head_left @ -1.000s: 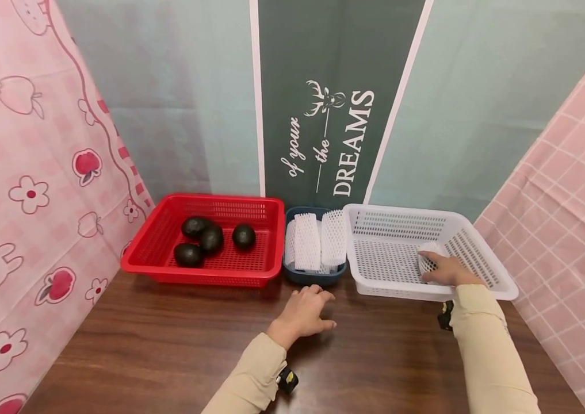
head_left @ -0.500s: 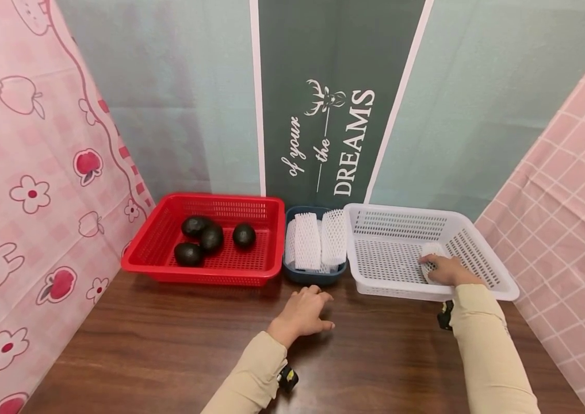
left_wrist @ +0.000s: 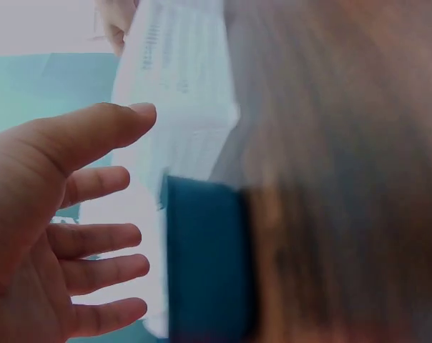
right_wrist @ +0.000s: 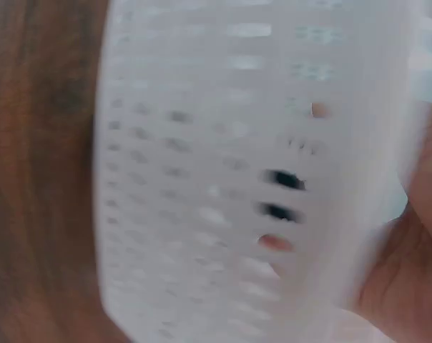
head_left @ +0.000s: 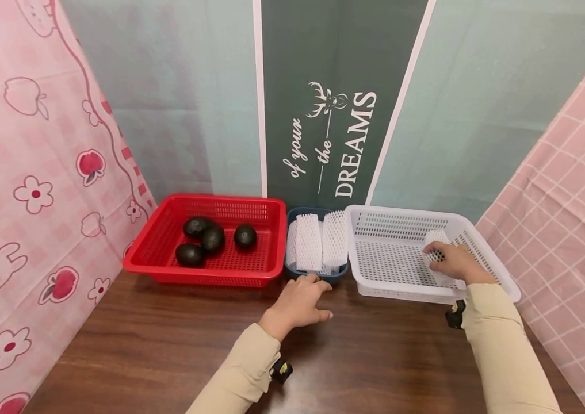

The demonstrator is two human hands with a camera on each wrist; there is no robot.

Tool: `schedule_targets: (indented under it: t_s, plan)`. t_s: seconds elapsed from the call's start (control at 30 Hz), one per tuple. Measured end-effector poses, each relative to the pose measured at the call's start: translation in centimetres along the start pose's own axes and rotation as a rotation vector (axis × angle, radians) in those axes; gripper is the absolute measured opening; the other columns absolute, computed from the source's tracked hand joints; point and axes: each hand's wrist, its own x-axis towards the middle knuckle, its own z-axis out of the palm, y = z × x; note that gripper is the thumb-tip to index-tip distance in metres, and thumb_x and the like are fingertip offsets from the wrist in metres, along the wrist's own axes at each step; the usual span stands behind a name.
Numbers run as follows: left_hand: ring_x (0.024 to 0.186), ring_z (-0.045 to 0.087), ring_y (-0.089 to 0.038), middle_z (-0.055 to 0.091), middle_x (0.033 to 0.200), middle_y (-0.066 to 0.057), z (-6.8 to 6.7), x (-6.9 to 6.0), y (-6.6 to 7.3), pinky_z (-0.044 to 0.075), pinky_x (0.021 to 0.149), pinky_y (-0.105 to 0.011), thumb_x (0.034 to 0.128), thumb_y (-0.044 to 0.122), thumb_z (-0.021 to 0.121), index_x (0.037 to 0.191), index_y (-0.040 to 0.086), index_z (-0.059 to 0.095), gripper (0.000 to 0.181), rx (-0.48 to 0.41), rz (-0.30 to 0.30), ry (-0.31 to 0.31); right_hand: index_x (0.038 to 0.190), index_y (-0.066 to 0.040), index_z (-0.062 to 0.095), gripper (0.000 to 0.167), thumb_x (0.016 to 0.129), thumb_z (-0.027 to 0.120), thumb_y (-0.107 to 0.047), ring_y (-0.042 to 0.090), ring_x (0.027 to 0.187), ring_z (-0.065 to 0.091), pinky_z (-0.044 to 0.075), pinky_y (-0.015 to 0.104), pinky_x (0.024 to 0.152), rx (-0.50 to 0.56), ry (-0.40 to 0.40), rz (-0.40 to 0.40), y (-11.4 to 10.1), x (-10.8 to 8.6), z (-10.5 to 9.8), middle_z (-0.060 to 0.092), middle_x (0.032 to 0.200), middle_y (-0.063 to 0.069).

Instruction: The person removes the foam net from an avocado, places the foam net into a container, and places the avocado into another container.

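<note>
My right hand (head_left: 455, 263) is down in the white basket (head_left: 390, 290), its fingers around a dark avocado in a white foam net sleeve (head_left: 437, 236). The fruit shows dark through the mesh, and part of it is hidden by the hand. In the right wrist view, the basket wall hides most of the grip. My left hand (head_left: 297, 300) hovers at the front of the small blue basket (head_left: 335, 278), fingers spread and holding nothing. Several white foam net sleeves (head_left: 308, 242) lie in that basket.
On the left, a red basket (head_left: 209, 279) contains several avocados (head_left: 213, 239). The three baskets stand in a row at the back of the brown wooden table (head_left: 168, 339). A patterned pink cloth (head_left: 38, 230) borders the left, and a pink checked cloth (head_left: 572, 230) the right.
My left hand has moved slightly forward, to the blue basket's front edge. My right hand has shifted a little to the right, and more of the net sleeve shows beneath it.
</note>
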Motion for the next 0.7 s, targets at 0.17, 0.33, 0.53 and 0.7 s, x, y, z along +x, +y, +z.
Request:
schedule_targets:
  t_s: [0.17, 0.33, 0.53, 0.7]
  plan:
    - [0.098, 0.055, -0.019, 0.059, 0.108, -0.004, -1.4, 0.3, -0.4, 0.045, 0.078, -0.037, 0.0774, 0.042, 0.071, 0.114, 0.015, 0.065, 0.046, -0.009, -0.009, 0.009, 0.108, -0.003, 0.056, 0.028, 0.082, 0.065, -0.011, 0.054, 0.09, 0.038, 0.035, 0.057, 0.071, -0.013, -0.006, -0.025, -0.9, 0.2, -1.4, 0.059, 0.097, 0.03]
    - [0.1, 0.054, -0.019, 0.059, 0.11, -0.004, -1.3, 0.4, -0.7, 0.045, 0.08, -0.038, 0.0775, 0.04, 0.072, 0.115, 0.015, 0.065, 0.046, -0.031, -0.025, 0.001, 0.109, -0.004, 0.057, 0.028, 0.083, 0.064, -0.011, 0.052, 0.089, 0.038, 0.036, 0.057, 0.07, -0.014, -0.017, -0.02, -1.5, 0.6, -1.2, 0.058, 0.097, 0.031]
    - [0.1, 0.054, -0.019, 0.058, 0.11, -0.004, -1.4, 0.6, -0.8, 0.045, 0.08, -0.038, 0.0778, 0.041, 0.072, 0.115, 0.015, 0.065, 0.046, -0.024, -0.031, 0.005, 0.11, -0.004, 0.057, 0.028, 0.083, 0.063, -0.011, 0.045, 0.083, 0.038, 0.035, 0.052, 0.067, -0.013, 0.001, -0.02, -2.0, 0.9, -1.1, 0.059, 0.096, 0.029]
    - [0.102, 0.053, -0.02, 0.058, 0.111, -0.004, -1.7, -0.1, -0.9, 0.045, 0.08, -0.038, 0.0783, 0.04, 0.071, 0.116, 0.015, 0.065, 0.046, -0.014, -0.01, 0.01, 0.109, -0.006, 0.06, 0.029, 0.081, 0.064, -0.011, 0.042, 0.082, 0.04, 0.036, 0.052, 0.067, -0.046, 0.021, -0.062, -3.2, 0.2, -0.8, 0.06, 0.089, 0.024]
